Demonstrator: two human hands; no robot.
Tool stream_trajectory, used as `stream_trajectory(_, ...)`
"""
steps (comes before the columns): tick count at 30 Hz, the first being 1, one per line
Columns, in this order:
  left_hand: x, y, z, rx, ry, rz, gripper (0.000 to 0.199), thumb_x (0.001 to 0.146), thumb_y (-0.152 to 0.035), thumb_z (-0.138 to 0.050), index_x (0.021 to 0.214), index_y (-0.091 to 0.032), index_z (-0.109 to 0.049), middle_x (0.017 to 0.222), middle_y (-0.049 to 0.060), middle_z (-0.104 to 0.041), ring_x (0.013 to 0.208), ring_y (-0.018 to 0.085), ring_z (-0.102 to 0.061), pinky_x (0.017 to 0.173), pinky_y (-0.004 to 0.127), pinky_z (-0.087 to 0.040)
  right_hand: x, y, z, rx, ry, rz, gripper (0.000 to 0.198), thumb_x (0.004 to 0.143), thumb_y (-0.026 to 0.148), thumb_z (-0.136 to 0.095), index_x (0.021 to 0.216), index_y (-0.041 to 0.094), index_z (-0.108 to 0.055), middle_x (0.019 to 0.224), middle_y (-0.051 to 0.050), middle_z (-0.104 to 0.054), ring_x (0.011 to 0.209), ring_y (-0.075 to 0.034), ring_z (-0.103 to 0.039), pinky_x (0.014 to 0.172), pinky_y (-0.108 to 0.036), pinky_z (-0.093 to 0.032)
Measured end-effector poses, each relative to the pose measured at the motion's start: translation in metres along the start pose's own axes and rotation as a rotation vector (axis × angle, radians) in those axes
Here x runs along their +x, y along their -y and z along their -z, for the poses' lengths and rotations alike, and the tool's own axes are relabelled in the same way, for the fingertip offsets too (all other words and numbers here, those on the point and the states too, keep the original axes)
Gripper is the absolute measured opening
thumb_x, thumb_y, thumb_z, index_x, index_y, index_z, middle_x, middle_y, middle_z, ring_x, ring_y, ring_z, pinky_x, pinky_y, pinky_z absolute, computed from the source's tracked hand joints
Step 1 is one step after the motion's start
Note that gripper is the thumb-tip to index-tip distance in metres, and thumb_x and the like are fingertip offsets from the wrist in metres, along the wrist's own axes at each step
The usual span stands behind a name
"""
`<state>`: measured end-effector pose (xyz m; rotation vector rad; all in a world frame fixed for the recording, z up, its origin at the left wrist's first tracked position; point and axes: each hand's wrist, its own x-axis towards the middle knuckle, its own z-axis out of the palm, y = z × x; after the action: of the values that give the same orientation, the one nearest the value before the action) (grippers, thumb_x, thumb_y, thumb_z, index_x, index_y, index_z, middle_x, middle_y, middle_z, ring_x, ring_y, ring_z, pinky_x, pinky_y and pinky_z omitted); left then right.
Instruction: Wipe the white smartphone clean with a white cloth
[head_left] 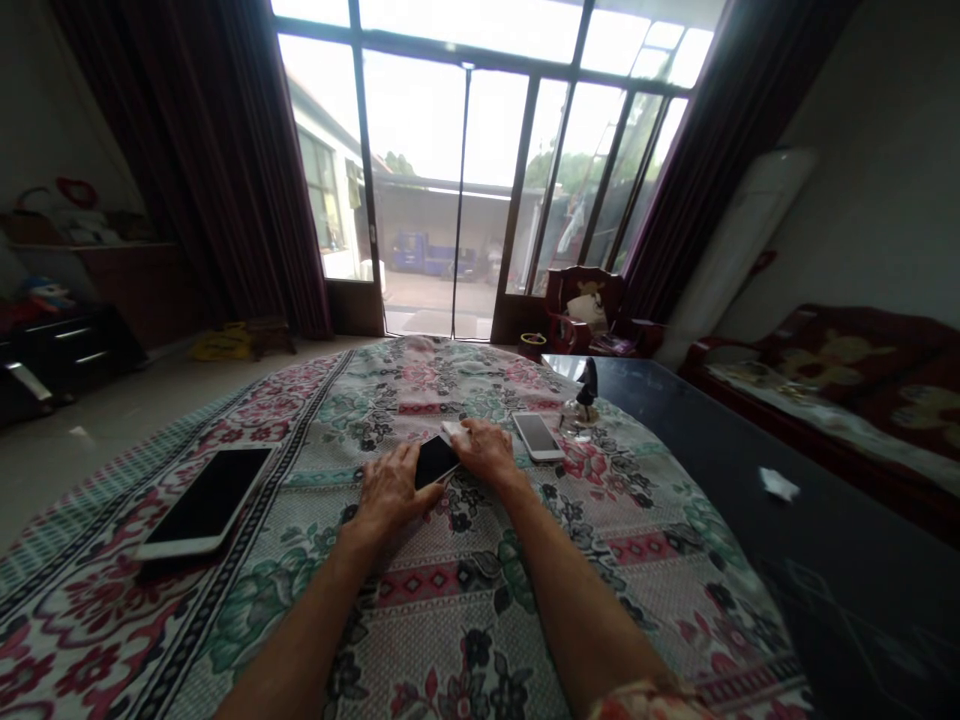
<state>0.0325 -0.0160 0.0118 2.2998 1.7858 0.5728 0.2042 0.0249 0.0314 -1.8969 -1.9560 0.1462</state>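
Observation:
A dark-screened smartphone (435, 461) lies on the patterned tablecloth (420, 620) between my hands. My left hand (391, 485) grips its left side, fingers along the far edge and thumb at the near edge. At its right end, my right hand (486, 452) presses a small white cloth or tissue (453, 428) with closed fingers. Just right of that hand lies a white phone (538, 437) with a grey screen. Farther left rests a larger white tablet (210, 500), its black screen facing up.
A small dark figure on a clear base (587, 388) stands near the table's right side. Beyond is a black table (705, 450) with a crumpled white tissue (778, 485). A wooden chair (583, 300) and a sofa (832, 390) are behind. Glass doors (457, 200) face me.

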Motion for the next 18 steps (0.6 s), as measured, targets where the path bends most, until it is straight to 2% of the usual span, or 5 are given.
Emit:
stream_trajectory(2, 0.001, -0.003, -0.002, 0.009, -0.011, -0.008, 0.059, 0.08, -0.046, -0.063, 0.132, -0.02, -0.05, 0.134, 0.016, -0.057, 0.12, 0.035, -0.053, 0.1, 0.046, -0.036, -0.002, 0.0, 0.0, -0.045, 0.018, 0.035, 0.034, 0.089, 0.04, -0.051, 0.111, 0.022, -0.069, 0.114, -0.012, -0.069, 0.102, -0.026, -0.062, 0.087, -0.036, -0.041)
stream_trajectory(4, 0.003, -0.003, -0.001, 0.002, -0.002, -0.028, 0.056, 0.079, -0.041, -0.065, 0.13, -0.02, -0.052, 0.128, 0.015, -0.061, 0.117, 0.032, -0.056, 0.099, 0.042, -0.038, -0.003, -0.001, 0.002, -0.079, 0.066, 0.055, 0.029, 0.091, 0.037, -0.048, 0.101, 0.023, -0.072, 0.111, -0.011, -0.069, 0.1, -0.025, -0.062, 0.084, -0.035, -0.041)
stream_trajectory(11, 0.003, 0.015, 0.019, -0.043, 0.057, -0.059, 0.078, 0.066, -0.031, -0.068, 0.139, -0.015, -0.047, 0.124, 0.015, -0.065, 0.111, 0.031, -0.061, 0.094, 0.037, -0.046, -0.001, -0.005, 0.008, -0.015, 0.131, 0.057, 0.029, 0.093, 0.038, -0.05, 0.088, 0.024, -0.075, 0.098, -0.007, -0.07, 0.089, -0.02, -0.062, 0.075, -0.028, -0.04)
stream_trajectory(15, 0.002, 0.025, 0.027, -0.146, 0.079, -0.054, 0.084, 0.064, -0.034, -0.068, 0.143, -0.018, -0.045, 0.129, 0.014, -0.064, 0.112, 0.03, -0.062, 0.093, 0.037, -0.048, 0.0, -0.006, 0.007, 0.005, 0.11, 0.051, 0.018, 0.086, 0.024, -0.057, 0.088, 0.025, -0.076, 0.094, -0.006, -0.072, 0.086, -0.019, -0.062, 0.075, -0.026, -0.041)
stream_trajectory(18, 0.002, 0.029, 0.03, -0.244, 0.093, -0.064, 0.084, 0.065, -0.037, -0.068, 0.145, -0.02, -0.043, 0.13, 0.011, -0.064, 0.111, 0.029, -0.063, 0.093, 0.037, -0.048, 0.001, -0.007, 0.003, 0.15, 0.101, 0.05, 0.018, 0.083, 0.02, -0.059, 0.085, 0.023, -0.076, 0.085, -0.004, -0.073, 0.083, -0.018, -0.062, 0.072, -0.024, -0.042)
